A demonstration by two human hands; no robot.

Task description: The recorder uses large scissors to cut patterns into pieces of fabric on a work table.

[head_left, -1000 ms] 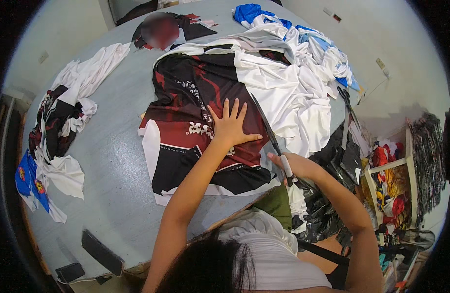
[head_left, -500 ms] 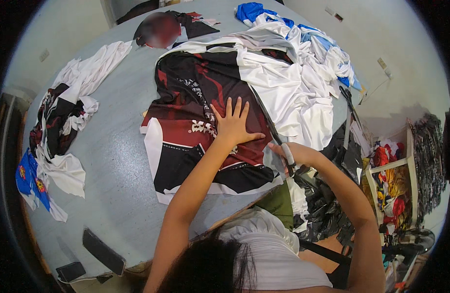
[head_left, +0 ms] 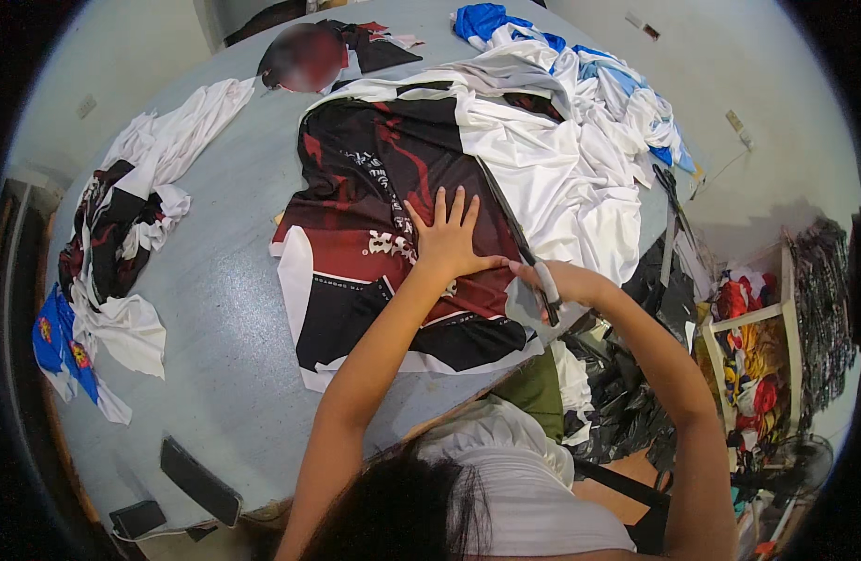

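Note:
My left hand (head_left: pixel 446 243) lies flat with fingers spread on a dark red and black printed fabric piece (head_left: pixel 348 210) with white borders. It presses the cloth against the table. My right hand (head_left: pixel 576 283) grips a pair of scissors (head_left: pixel 547 283) with pale wrapping on the handle, at the right edge of the printed piece. The blades point away from me along the border between the dark print and the white fabric (head_left: pixel 580 210); how far they are apart I cannot make out. My left thumb tip and right fingers nearly meet beside the scissors.
The grey table (head_left: pixel 229 313) also bears a white and black fabric heap (head_left: pixel 122 224) at left, blue and white cloth (head_left: pixel 627 89) at far right, and a phone (head_left: pixel 199 480) near the front edge. Beside the table are black plastic (head_left: pixel 627 383) and a shelf (head_left: pixel 750 318) of colourful cloth.
My right hand has shifted slightly up and left with the scissors, and its fingers have drawn closer to my left thumb. My left hand stays spread on the fabric.

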